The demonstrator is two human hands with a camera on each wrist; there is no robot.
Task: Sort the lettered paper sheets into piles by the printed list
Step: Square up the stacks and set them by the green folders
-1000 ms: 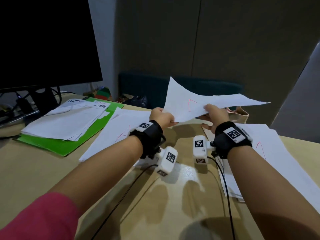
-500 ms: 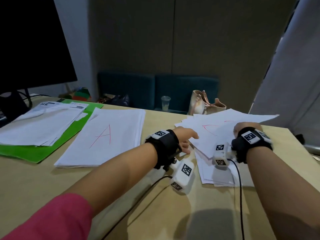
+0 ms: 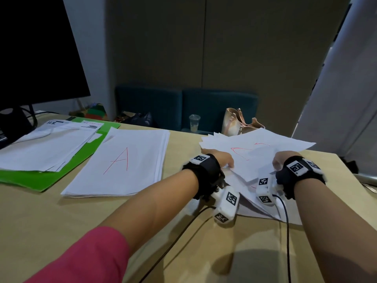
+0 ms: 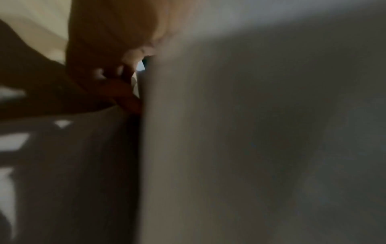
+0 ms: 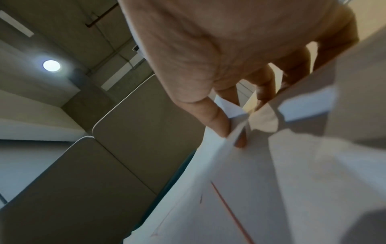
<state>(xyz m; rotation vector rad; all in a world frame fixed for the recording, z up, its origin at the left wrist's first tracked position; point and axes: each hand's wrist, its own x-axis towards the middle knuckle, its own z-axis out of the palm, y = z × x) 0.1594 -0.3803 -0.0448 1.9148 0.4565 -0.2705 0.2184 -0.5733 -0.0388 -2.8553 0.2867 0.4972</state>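
Observation:
A neat pile of white sheets with a red "A" [image 3: 130, 160] on top lies left of centre on the table. To the right is a loose, fanned heap of sheets [image 3: 251, 209]. Its top sheet [image 3: 255, 158] carries a red letter, partly covered. My left hand [image 3: 224, 160] holds that sheet's left edge; the left wrist view is dark and blurred, with curled fingers [image 4: 133, 66] at the paper's edge. My right hand [image 3: 278, 160] pinches the sheet's near right edge, thumb and fingers closed on the paper [image 5: 250, 181] in the right wrist view.
Printed papers [image 3: 51, 144] lie on a green folder [image 3: 40, 180] at the far left, under a dark monitor [image 3: 36, 48]. Beyond the table's far edge sit a plastic cup [image 3: 194, 122] and a beige bag [image 3: 236, 121]. The table's right edge [image 3: 346, 170] is close to the heap.
A second ago both hands held a sheet up in the air. It has come down onto the right heap, and both hands now grasp the top sheet there.

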